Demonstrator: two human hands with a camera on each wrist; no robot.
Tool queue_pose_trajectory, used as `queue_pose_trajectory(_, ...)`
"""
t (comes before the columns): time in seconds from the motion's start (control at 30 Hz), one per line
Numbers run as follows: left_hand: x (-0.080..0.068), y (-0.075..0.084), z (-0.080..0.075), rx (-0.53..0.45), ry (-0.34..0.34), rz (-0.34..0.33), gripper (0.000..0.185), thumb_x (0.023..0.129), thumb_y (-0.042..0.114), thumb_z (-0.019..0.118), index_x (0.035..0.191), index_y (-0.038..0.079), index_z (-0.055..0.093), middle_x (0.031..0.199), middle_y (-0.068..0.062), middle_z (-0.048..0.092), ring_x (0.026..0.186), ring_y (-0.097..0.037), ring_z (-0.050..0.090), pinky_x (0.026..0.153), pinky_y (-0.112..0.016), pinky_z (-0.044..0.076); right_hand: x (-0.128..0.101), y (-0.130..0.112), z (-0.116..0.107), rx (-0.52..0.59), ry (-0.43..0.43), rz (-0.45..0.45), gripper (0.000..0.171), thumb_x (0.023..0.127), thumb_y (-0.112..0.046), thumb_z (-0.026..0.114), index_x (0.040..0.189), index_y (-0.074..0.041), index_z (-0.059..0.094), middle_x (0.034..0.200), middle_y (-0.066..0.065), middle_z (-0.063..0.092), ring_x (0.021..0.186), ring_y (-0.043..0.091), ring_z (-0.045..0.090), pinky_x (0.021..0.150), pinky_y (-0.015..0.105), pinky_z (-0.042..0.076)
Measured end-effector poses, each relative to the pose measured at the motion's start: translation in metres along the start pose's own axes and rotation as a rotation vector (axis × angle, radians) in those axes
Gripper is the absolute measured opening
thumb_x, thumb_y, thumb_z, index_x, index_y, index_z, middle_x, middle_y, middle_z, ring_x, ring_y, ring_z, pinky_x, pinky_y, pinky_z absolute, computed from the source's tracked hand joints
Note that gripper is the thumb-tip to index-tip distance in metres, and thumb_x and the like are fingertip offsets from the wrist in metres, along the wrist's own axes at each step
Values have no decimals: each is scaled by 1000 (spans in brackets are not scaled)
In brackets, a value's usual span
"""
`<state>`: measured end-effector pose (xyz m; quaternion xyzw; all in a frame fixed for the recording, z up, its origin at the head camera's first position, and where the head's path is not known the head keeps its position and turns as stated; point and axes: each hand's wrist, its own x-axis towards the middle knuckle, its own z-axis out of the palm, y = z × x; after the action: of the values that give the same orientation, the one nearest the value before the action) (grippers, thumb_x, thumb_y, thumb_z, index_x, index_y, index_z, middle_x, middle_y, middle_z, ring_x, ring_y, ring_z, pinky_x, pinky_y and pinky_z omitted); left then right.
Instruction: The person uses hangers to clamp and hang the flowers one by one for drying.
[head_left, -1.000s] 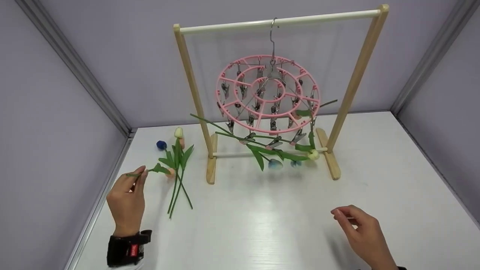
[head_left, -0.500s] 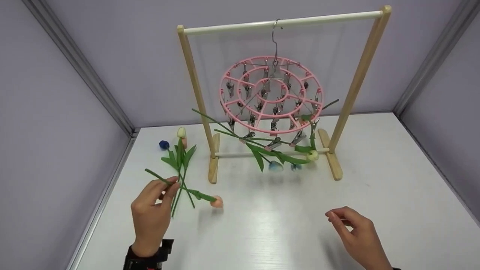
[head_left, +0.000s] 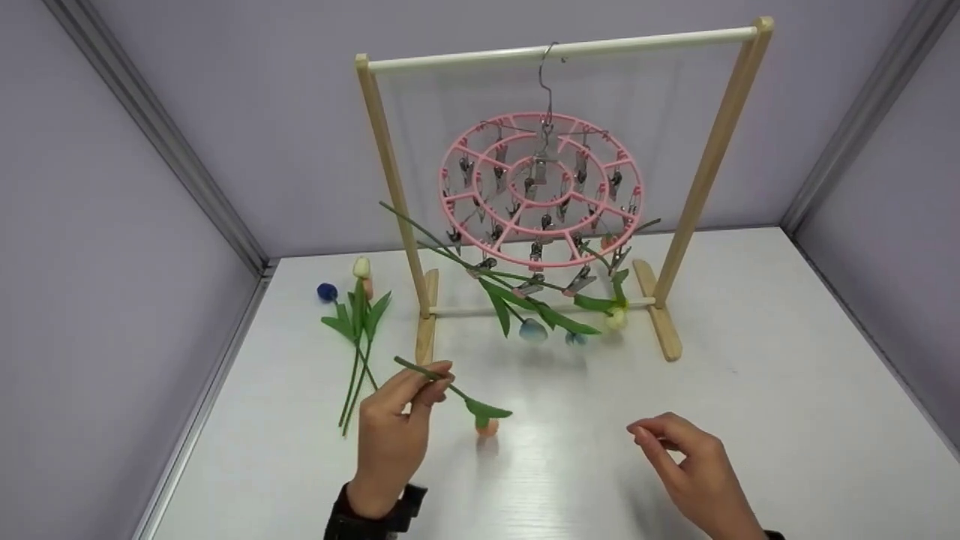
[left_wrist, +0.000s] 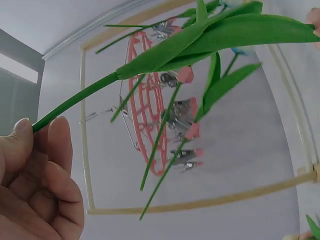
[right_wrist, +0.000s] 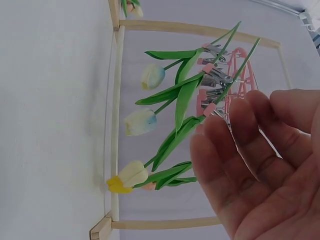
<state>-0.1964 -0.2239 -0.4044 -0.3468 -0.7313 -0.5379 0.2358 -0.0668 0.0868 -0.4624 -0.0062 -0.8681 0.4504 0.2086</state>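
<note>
Fingers point(head_left: 431, 375) of left hand point(head_left: 394, 435) pinch tulip stem point(head_left: 450, 388).

— What colour is the round clip hanger point(head_left: 541, 189)?
— Pink, with silver metal clips, hung on a pale wooden rack point(head_left: 390, 180) with a white top bar.
— And the tulip point(head_left: 486, 426) in the left hand point(head_left: 394, 435)?
— A peach bud on a green stem with a green leaf.
— The tulips on the table point(head_left: 352, 315)?
— One dark blue, one cream, one peach; green stems. The table point(head_left: 750, 390) is white, the walls lilac-grey.
— The hanging tulips point(right_wrist: 145, 120)?
— Pale blue-and-cream, and yellow.
</note>
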Motion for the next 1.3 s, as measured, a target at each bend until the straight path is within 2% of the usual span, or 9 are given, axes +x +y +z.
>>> queue_pose_trajectory(0.27,4,40,62,-49,-28,2,20,86,1,62,105,7,69,96,-4,67,73,-10,62,63,-21,50,20,14,-14,22,-105,-160,17,88,-10,65,97,-24,69,89,-16,63,78,6,61,66,18,49)
queue_pose_trajectory(0.37,8,46,76,-55,-34,19,20,85,0,63,104,5,68,93,-4,67,71,-11,61,62,-20,48,26,10,-14,20,-109,-195,18,88,-10,66,99,-24,68,92,-14,63,81,5,61,68,19,50)
queue_pose_trajectory(0.6,20,52,98,-108,-52,29,23,81,-3,67,102,5,69,86,-5,67,67,-11,61,60,-20,49,37,-2,-2,10,-74,-297,20,85,-9,69,103,-18,69,98,-9,63,89,6,59,72,27,51)
queue_pose_trajectory(0.73,25,54,108,-117,-73,42,21,82,0,67,102,6,69,85,-5,67,69,-9,61,61,-20,49,43,-5,5,39,-81,-360,24,83,-9,70,107,-15,68,102,-6,62,94,9,59,78,21,48)
queue_pose_trajectory(0.93,31,57,117,-130,-93,30,18,88,9,64,105,10,69,87,2,66,71,-4,58,61,-21,49,48,-3,10,94,-60,-446,27,80,-2,71,103,-15,68,98,-8,62,89,9,60,77,16,45)
queue_pose_trajectory(1.17,26,51,127,-51,-220,-19,16,91,20,62,104,15,70,95,6,67,76,0,58,60,-19,45,54,-4,4,104,-74,-476,23,81,-4,72,101,-15,68,97,-9,63,88,8,60,77,16,45)
queue_pose_trajectory(1.3,25,49,130,-52,-233,-30,15,90,21,62,102,16,70,92,8,67,75,-1,58,60,-18,44,77,5,-12,99,-67,-514,22,80,1,71,100,-8,69,93,-1,67,82,12,62,72,17,47)
